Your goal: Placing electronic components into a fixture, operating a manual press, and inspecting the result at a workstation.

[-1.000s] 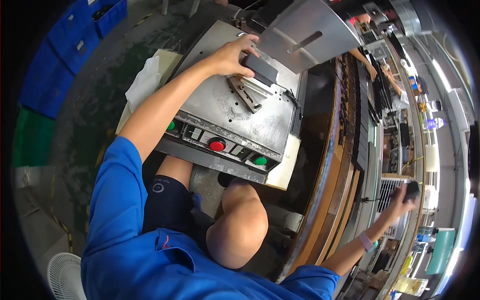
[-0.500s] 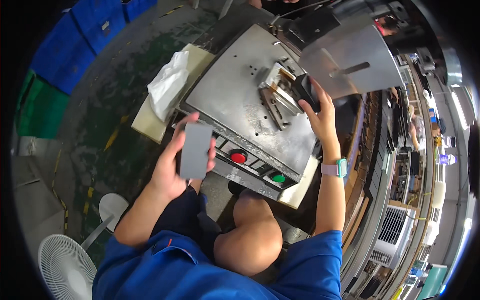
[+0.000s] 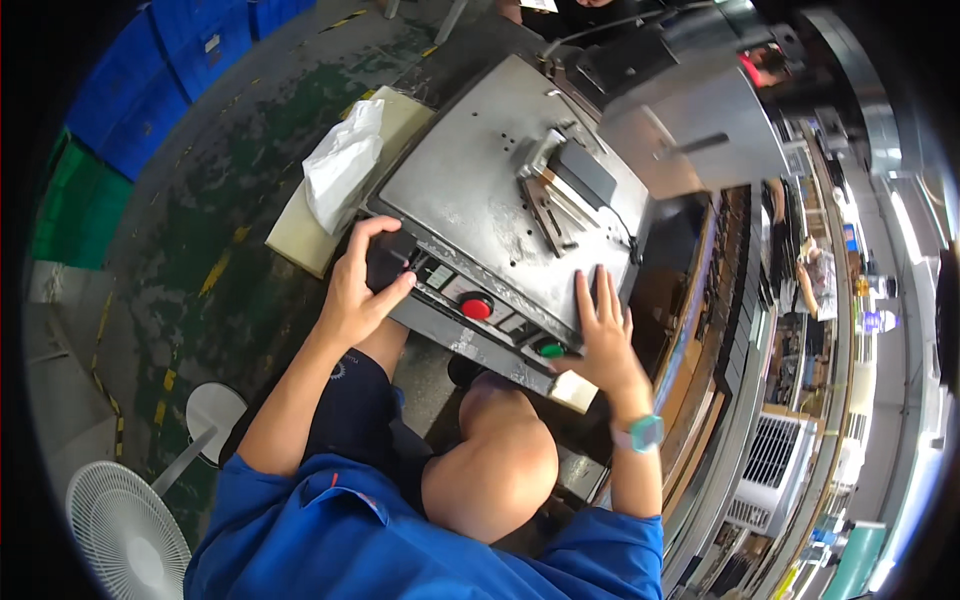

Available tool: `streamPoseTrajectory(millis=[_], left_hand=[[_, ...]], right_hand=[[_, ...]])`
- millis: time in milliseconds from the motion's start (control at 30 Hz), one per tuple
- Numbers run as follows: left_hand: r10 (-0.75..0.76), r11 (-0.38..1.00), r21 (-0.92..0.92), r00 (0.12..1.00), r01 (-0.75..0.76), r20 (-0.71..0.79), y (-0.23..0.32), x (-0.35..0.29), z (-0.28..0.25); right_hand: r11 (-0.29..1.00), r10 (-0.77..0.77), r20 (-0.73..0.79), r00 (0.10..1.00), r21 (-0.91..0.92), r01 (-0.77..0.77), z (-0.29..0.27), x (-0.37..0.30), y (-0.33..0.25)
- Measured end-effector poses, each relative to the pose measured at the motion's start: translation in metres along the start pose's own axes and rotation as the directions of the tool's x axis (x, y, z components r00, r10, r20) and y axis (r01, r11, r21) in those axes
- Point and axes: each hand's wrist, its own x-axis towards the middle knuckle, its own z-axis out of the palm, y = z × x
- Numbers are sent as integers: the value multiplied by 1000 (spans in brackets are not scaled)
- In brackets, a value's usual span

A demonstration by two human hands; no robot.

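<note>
My left hand (image 3: 352, 300) grips a dark rectangular block (image 3: 388, 262) by its edges, at the left front corner of a metal bench plate (image 3: 450, 180). Fingers spread, my right hand (image 3: 607, 350) is at the front right of the machine; its thumb is at the green push button (image 3: 550, 349), and whether it presses cannot be told. A red push button (image 3: 476, 306) sits between the hands on the front panel. On the plate a metal fixture (image 3: 548, 212) holds another dark grey block (image 3: 584, 172), with a thin black cord (image 3: 622, 224) beside it.
A white crumpled bag (image 3: 343, 165) lies on a pale board to the left. A slotted metal sheet (image 3: 695, 130) stands behind the fixture. Blue crates (image 3: 130, 80) and a green crate (image 3: 80, 205) are far left. A white fan (image 3: 128, 530) stands near left. Other people work beyond.
My right hand has let go of the dark block, which now rests in the fixture, and moved nearer to the green button. My left hand has turned its block and brought it to the machine's edge.
</note>
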Motion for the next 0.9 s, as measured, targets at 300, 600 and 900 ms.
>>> streamPoseTrajectory(millis=[300,600,900], left_hand=[[-267,238,-936,944,260,195,99,11,55],[-6,556,-811,976,184,218,212,-13,66],[111,637,-747,936,191,334,243,-44,61]], right_hand=[[785,-46,-453,890,535,313,14,-44,-70],[236,149,-512,846,849,473,-51,-110,-97],[219,79,-513,855,846,487,-74,-177,-83]])
